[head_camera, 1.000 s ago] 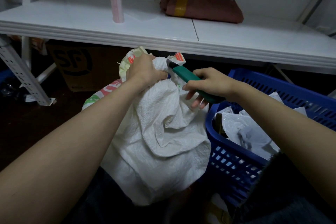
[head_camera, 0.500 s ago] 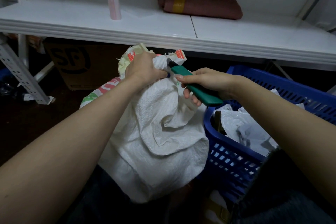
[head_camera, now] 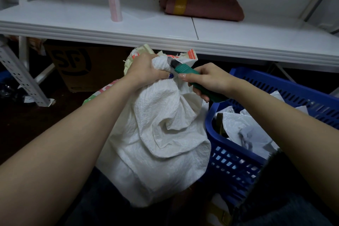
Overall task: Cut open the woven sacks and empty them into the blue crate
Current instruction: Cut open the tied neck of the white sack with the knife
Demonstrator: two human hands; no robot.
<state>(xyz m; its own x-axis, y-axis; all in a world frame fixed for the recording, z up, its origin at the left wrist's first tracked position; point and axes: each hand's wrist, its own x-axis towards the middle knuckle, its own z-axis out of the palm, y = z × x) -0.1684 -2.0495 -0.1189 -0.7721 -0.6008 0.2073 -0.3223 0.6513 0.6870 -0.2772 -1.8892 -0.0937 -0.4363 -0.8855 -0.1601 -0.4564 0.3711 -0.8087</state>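
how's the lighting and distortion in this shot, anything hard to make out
Head view: dim overall; the white table is brightest, the floor beneath nearly black. Wide-angle bowing curves the table edge and stretches the forearms. The knife tip at the sack neck is hard to see.

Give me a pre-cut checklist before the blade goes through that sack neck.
1. Left hand gripping the bunched neck of the white sack: ok.
2. Right hand firmly on the green cutter: ok.
3. Blade tip at the neck: ok.
4. Left fingers clear of the blade: not ok, they sit right beside it.
5. Blue crate beside the sack: ok.
6. Tie already cut: cannot tell.
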